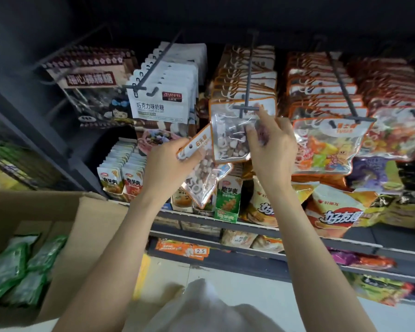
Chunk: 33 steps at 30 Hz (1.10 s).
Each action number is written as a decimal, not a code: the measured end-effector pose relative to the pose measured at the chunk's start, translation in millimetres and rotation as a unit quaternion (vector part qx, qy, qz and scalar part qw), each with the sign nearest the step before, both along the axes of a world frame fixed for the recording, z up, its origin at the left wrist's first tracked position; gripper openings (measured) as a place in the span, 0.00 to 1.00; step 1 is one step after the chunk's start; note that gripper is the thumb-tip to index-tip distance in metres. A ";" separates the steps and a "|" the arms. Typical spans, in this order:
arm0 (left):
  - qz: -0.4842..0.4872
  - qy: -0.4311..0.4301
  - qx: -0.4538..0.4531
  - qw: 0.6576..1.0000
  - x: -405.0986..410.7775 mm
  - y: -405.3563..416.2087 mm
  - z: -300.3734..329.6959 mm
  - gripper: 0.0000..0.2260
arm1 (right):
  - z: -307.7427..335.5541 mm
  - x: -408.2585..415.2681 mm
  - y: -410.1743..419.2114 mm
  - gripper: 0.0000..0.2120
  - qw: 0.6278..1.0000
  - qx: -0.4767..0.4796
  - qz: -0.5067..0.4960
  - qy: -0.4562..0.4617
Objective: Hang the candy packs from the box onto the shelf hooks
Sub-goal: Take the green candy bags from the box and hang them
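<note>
My right hand (272, 144) pinches a clear candy pack with an orange header (228, 137) at the tip of a dark shelf hook (248, 75), index finger up at the header by the hook's end. Several like packs hang behind it on that hook. My left hand (168, 161) grips a second, tilted candy pack (201, 173) by its orange header, just left of and below the first. The cardboard box (86, 226) stands open at lower left with green packs (15, 269) inside.
Neighbouring hooks carry white packs (161, 104) on the left and orange packs (326, 140) on the right. Below run shelves (249, 232) of snack bags and cartons. A pale floor lies underneath, and white cloth (206, 305) shows at the bottom centre.
</note>
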<state>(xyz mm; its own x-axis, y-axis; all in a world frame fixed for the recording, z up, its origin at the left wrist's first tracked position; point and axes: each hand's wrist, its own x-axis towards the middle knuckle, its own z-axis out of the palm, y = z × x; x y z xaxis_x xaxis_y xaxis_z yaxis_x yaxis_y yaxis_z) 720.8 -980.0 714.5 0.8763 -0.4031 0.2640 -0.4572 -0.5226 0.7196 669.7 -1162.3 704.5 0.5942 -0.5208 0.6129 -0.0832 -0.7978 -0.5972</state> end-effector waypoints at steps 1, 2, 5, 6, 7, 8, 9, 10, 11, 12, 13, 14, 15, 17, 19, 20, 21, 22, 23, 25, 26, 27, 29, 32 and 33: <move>0.003 0.000 0.003 1.000 1.4 7.8 -1.1 0.07 | 0.0 4.4 -1.4 0.18 1.000 -0.021 -0.016 0.008; 0.005 0.000 0.003 1.000 2.5 16.4 -2.9 0.06 | -0.4 8.3 -1.9 0.18 0.999 -0.043 -0.030 0.013; 0.007 0.000 -0.004 1.000 7.7 41.0 -9.4 0.07 | -1.9 15.6 4.0 0.16 0.993 -0.092 -0.069 0.027; -0.002 0.003 -0.012 1.000 9.6 48.3 -11.2 0.08 | -3.9 16.9 7.7 0.16 0.990 -0.105 -0.085 0.032; -0.015 0.015 -0.024 0.999 10.2 54.6 -11.7 0.08 | -6.3 17.3 11.3 0.16 0.988 -0.115 -0.097 0.036; -0.032 0.031 -0.040 0.998 9.4 59.3 -10.5 0.06 | -9.3 17.3 14.1 0.16 0.987 -0.121 -0.103 0.039; -0.047 0.049 -0.055 0.996 8.3 62.6 -9.2 0.05 | -12.1 16.6 15.9 0.16 0.987 -0.122 -0.101 0.040; -0.059 0.065 -0.071 0.994 6.7 63.9 -7.6 0.04 | -14.4 15.5 17.0 0.16 0.988 -0.117 -0.095 0.042; -0.067 0.075 -0.082 0.992 5.4 64.1 -6.4 0.06 | -15.9 13.9 17.9 0.17 0.989 -0.111 -0.087 0.045; -0.074 0.082 -0.089 0.990 4.5 63.2 -5.9 0.07 | -16.6 11.6 19.0 0.19 0.990 -0.108 -0.079 0.045; -0.084 0.088 -0.092 0.988 3.8 61.1 -4.7 0.09 | -16.5 8.9 20.2 0.20 0.991 -0.108 -0.072 0.045; -0.095 0.094 -0.093 0.987 3.2 58.4 -3.5 0.10 | -15.8 5.7 21.9 0.21 0.991 -0.110 -0.067 0.046; -0.108 0.100 -0.091 0.985 2.5 55.6 -1.7 0.10 | -15.3 2.4 23.4 0.21 0.990 -0.112 -0.064 0.049; -0.133 0.111 -0.084 0.981 2.5 49.9 1.0 0.09 | -14.3 -3.9 24.7 0.22 0.990 -0.114 -0.062 0.059; -0.149 0.116 -0.080 0.979 3.3 44.3 3.0 0.06 | -13.4 -9.1 24.0 0.23 0.990 -0.113 -0.054 0.071; -0.155 0.116 -0.080 0.978 3.7 41.7 4.3 0.06 | -12.2 -11.3 24.0 0.24 0.990 -0.109 -0.043 0.075; -0.161 0.115 -0.081 0.977 3.9 39.4 6.3 0.07 | -11.1 -13.3 24.6 0.23 0.992 -0.101 -0.027 0.074; -0.168 0.114 -0.080 0.976 4.5 37.4 7.6 0.07 | -9.7 -15.7 26.3 0.22 0.994 -0.091 -0.009 0.063; -0.175 0.112 -0.078 0.975 5.4 35.9 9.1 0.07 | -8.3 -18.9 28.4 0.21 0.996 -0.080 0.010 0.045; -0.186 0.107 -0.066 0.974 8.7 33.3 13.0 0.08 | -6.0 -29.6 33.9 0.18 0.998 -0.046 0.044 0.006; -0.189 0.099 -0.060 0.975 10.3 30.8 16.1 0.09 | -5.4 -36.4 36.3 0.18 0.998 -0.025 0.053 -0.005; -0.196 0.087 -0.053 0.975 11.8 27.5 19.0 0.08 | -5.2 -43.0 38.4 0.19 0.998 -0.010 0.057 -0.009; -0.213 0.053 -0.034 0.975 13.8 16.4 25.0 0.08 | -6.5 -51.4 39.9 0.20 0.998 -0.004 0.055 -0.004; -0.222 0.012 0.003 0.975 17.2 -4.2 32.4 0.09 | -13.8 -47.6 36.8 0.20 0.999 -0.039 0.026 0.020; -0.220 0.001 0.009 0.976 18.2 -10.7 35.6 0.09 | -15.4 -45.1 35.2 0.19 0.999 -0.036 0.020 0.022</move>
